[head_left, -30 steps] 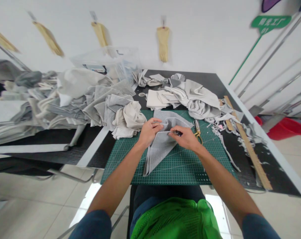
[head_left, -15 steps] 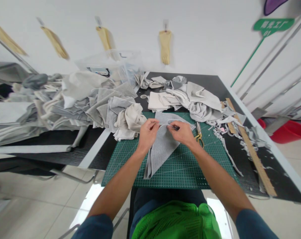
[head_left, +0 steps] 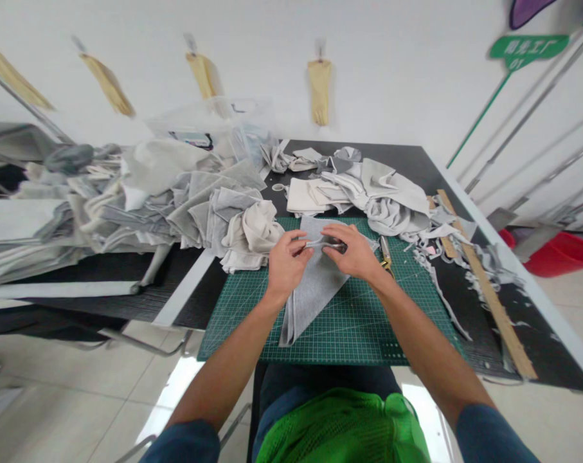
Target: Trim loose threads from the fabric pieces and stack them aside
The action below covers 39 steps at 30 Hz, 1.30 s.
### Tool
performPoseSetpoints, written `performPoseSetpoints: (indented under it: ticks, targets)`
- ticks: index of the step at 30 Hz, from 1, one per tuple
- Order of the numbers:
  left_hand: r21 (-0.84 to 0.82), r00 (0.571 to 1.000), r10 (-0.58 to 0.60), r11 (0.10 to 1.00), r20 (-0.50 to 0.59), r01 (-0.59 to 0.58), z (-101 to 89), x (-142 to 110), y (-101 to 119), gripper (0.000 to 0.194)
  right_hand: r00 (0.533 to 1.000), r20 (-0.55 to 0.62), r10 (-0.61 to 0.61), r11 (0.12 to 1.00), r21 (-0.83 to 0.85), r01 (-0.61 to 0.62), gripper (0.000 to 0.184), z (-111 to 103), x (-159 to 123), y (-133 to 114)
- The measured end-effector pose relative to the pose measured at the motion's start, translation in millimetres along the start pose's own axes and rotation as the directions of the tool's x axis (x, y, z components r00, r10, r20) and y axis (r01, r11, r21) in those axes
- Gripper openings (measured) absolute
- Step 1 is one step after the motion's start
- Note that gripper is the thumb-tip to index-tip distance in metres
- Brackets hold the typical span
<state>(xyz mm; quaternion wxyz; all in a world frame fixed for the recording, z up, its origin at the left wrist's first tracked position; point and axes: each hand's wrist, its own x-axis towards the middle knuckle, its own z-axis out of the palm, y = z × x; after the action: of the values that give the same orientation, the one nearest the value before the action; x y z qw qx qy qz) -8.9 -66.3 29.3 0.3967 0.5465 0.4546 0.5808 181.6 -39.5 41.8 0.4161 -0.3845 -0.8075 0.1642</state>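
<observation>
A folded piece of grey fabric (head_left: 315, 289) lies slantwise on the green cutting mat (head_left: 368, 321), its narrow end toward me. My left hand (head_left: 287, 260) is closed, thumb and fingers pinching the fabric's raised edge. Opposite it, my right hand (head_left: 351, 252) grips the same edge a short distance to the right. A small dark object (head_left: 338, 247) shows between the right fingers; its kind I cannot make out. Scissors with gold handles (head_left: 385, 249) lie on the mat just beyond my right wrist, which partly covers them.
Grey and beige fabric pieces (head_left: 189, 199) are heaped at the left. More folded cloth (head_left: 387, 186) lies behind the mat. A wooden ruler (head_left: 488, 292) and fabric scraps (head_left: 430, 251) lie at the right. A clear plastic box (head_left: 214, 125) stands at the back left.
The fingers of both hands have shifted on the fabric's edge; my right fingers have lifted and stretched slightly leftward. The fabric's lower part stays where it was.
</observation>
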Motion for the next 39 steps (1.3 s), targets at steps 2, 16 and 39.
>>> performPoseSetpoints:
  ticks: [2,16,39]
  targets:
    - [0.019,0.998,0.054,0.998,0.007,-0.055,1.3,-1,4,0.037,0.997,0.059,-0.051,0.999,0.007,0.051,0.053,-5,2,-3]
    - [0.074,0.914,0.329,0.944,-0.236,-0.321,-31.6,18,25,0.029,0.952,0.106,0.288,0.824,-0.534,-0.190,0.014,-31,-11,67]
    - [-0.097,0.737,0.094,0.973,-0.669,-0.212,-83.4,63,21,0.026,0.725,0.209,0.657,0.461,0.649,-0.605,0.037,-96,-37,68]
